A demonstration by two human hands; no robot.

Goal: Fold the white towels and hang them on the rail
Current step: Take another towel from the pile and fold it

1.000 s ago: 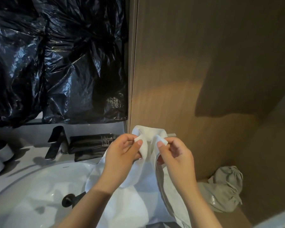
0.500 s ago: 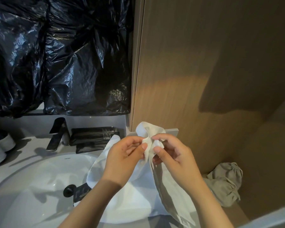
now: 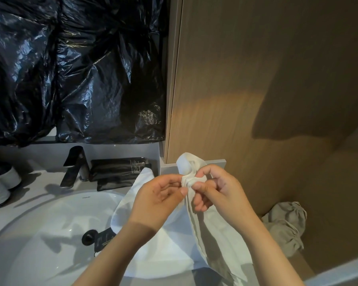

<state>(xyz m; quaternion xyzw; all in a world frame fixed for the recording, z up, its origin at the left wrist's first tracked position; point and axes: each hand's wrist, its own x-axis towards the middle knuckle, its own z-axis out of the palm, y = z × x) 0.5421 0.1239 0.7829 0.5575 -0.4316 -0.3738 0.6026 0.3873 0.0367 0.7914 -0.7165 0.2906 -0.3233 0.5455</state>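
A white towel (image 3: 174, 240) hangs from my two hands over the right side of the sink. Its top edge is bunched between my fingers, and a loop of cloth sticks up above them. My left hand (image 3: 159, 199) pinches the bunched edge with thumb and fingertips. My right hand (image 3: 217, 190) grips the same bunch from the right, fingers curled round it. The lower part of the towel drapes onto the basin and down past the counter edge. No rail is visible.
A white round sink (image 3: 39, 234) with a black drain and a black faucet (image 3: 74, 166) lies at the left. Black toiletry tubes (image 3: 118, 168) lie behind it. Black plastic (image 3: 70, 69) covers the mirror. A wooden panel (image 3: 256, 100) stands to the right, with a grey cloth bag (image 3: 285, 226) below.
My hands have drawn together, gathering the towel's top edge into one bunch. The spread between the two held corners has closed.
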